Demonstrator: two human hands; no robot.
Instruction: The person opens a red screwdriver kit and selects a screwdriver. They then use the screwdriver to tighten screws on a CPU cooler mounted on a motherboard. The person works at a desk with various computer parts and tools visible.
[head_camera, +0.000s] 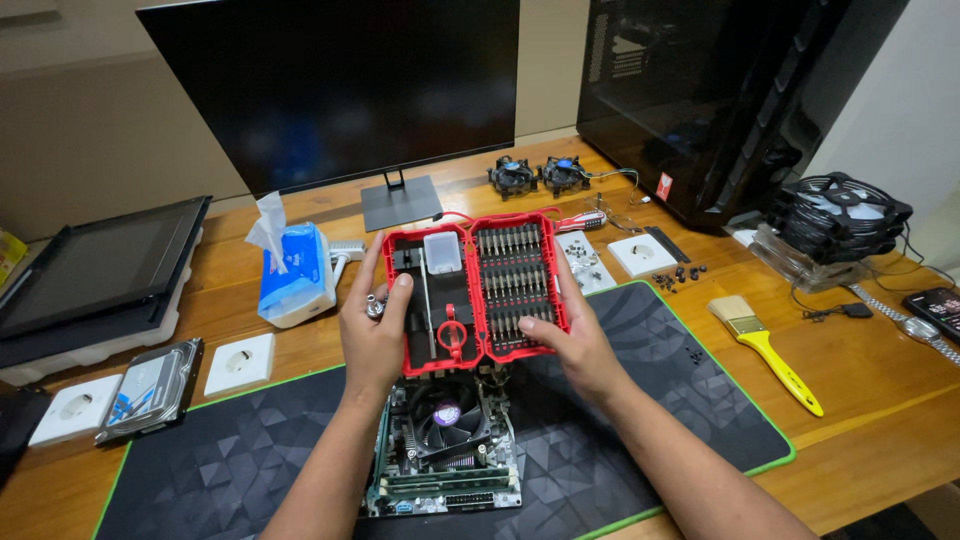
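I hold the open red bit case (475, 292) up between both hands, above the motherboard (445, 450) on the black mat (620, 400). My left hand (375, 335) grips its left edge, thumb over the rim, with a small metal piece pinched in the fingers. My right hand (575, 345) clasps the right half, beside the rows of bits. I judge I'm choosing a bit; picking one calls for freeing a hand.

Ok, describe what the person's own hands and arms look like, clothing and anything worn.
Both forearms are bare, with no sleeves in view. The left hand and the right hand wear no gloves, and no rings, watch or bracelet show on either wrist. No markings or bandages are visible.
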